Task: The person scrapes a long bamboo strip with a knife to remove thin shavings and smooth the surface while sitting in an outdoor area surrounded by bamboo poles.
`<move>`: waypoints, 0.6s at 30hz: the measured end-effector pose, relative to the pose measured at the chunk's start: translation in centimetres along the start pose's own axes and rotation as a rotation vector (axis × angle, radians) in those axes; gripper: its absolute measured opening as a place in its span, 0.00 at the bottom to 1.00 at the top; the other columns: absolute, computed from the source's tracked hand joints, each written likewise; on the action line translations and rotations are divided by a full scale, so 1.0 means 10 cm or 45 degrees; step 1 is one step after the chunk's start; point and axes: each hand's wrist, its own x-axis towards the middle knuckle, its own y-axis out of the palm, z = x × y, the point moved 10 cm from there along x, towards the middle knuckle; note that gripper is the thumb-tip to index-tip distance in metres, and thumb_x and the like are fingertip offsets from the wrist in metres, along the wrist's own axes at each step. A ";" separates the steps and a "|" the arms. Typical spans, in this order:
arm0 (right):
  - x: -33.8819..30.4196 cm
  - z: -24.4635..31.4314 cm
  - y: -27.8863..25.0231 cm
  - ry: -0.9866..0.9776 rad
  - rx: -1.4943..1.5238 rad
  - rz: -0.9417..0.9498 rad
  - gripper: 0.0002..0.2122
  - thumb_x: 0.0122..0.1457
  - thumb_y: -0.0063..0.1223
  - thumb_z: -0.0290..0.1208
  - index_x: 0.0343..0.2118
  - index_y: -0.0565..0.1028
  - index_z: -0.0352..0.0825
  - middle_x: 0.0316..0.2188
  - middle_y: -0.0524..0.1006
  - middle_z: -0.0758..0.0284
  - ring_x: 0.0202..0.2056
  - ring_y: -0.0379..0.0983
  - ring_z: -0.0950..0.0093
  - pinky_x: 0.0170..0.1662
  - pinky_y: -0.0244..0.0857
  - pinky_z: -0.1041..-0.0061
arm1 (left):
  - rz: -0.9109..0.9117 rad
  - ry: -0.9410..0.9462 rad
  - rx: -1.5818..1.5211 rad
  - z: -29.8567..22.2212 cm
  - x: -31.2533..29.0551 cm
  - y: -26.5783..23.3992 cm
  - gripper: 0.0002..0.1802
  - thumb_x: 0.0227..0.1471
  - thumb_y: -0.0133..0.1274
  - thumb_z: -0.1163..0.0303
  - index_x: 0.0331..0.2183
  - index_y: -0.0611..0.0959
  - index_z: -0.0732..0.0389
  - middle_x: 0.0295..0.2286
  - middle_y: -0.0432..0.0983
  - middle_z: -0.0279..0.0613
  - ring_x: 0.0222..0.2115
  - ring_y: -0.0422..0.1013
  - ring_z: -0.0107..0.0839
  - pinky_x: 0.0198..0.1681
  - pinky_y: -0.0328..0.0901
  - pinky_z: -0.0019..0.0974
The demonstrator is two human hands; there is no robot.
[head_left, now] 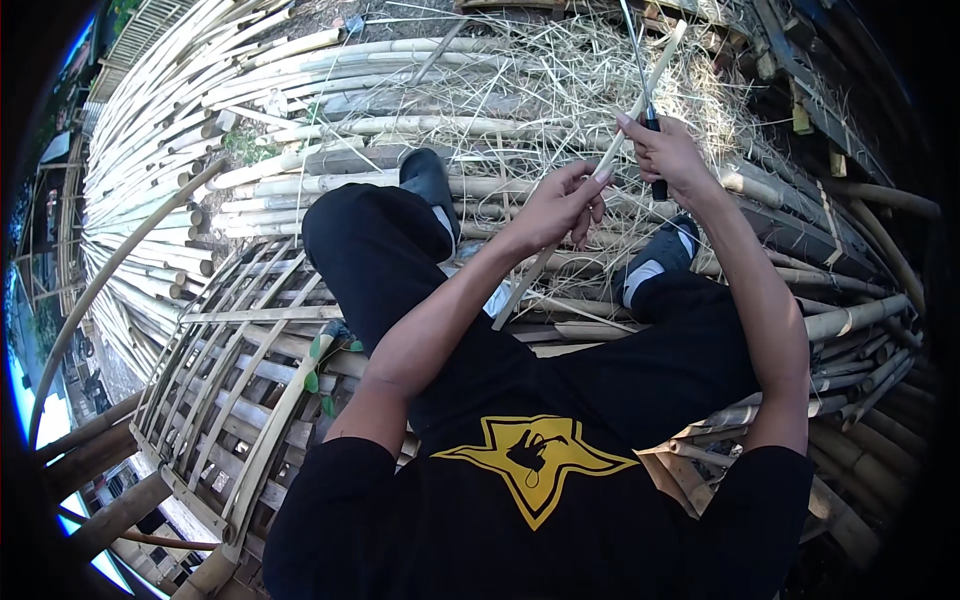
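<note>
My left hand [563, 206] is closed round a long, pale bamboo strip [662, 62]. The strip slants from the upper right, through my fingers, down towards my lap. Just right of it, my right hand [672, 158] grips the black handle of a knife [656, 186]. The thin blade points away from me, close beside the strip, and its tip runs out at the top edge. My right thumb lies against the strip. Part of the knife handle is hidden behind my right fingers.
Thin bamboo shavings [570, 85] lie heaped beyond my hands. Many bamboo poles [150, 150] are stacked at the left. A woven bamboo lattice [230, 370] stands by my left side. My dark shoes [428, 180] rest among poles, and more poles [860, 318] lie at the right.
</note>
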 end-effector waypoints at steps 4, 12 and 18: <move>-0.04 0.01 0.09 -0.010 -0.466 0.064 0.18 0.58 0.50 0.46 0.25 0.70 0.32 0.13 0.64 0.74 0.12 0.57 0.84 0.15 0.50 0.81 | -0.169 0.177 0.190 -0.04 0.08 -0.16 0.17 0.62 0.40 0.59 0.39 0.73 0.65 0.14 0.59 0.28 0.11 0.53 0.14 0.13 0.50 0.23; -0.25 0.31 0.19 -0.469 -1.595 -0.051 0.20 0.62 0.38 0.47 0.31 0.70 0.31 0.18 0.72 0.54 0.25 0.70 0.55 0.29 0.61 0.58 | -0.542 0.378 0.691 -0.41 -0.05 -0.48 0.11 0.58 0.44 0.68 0.33 0.77 0.66 0.14 0.64 0.40 0.16 0.58 0.23 0.20 0.55 0.32; -0.19 0.25 0.16 -0.570 -1.811 0.004 0.18 0.63 0.36 0.46 0.31 0.70 0.34 0.19 0.73 0.54 0.25 0.70 0.52 0.30 0.62 0.55 | -0.551 0.389 0.796 -0.41 -0.12 -0.45 0.11 0.58 0.44 0.69 0.34 0.77 0.66 0.14 0.64 0.41 0.16 0.57 0.22 0.20 0.56 0.32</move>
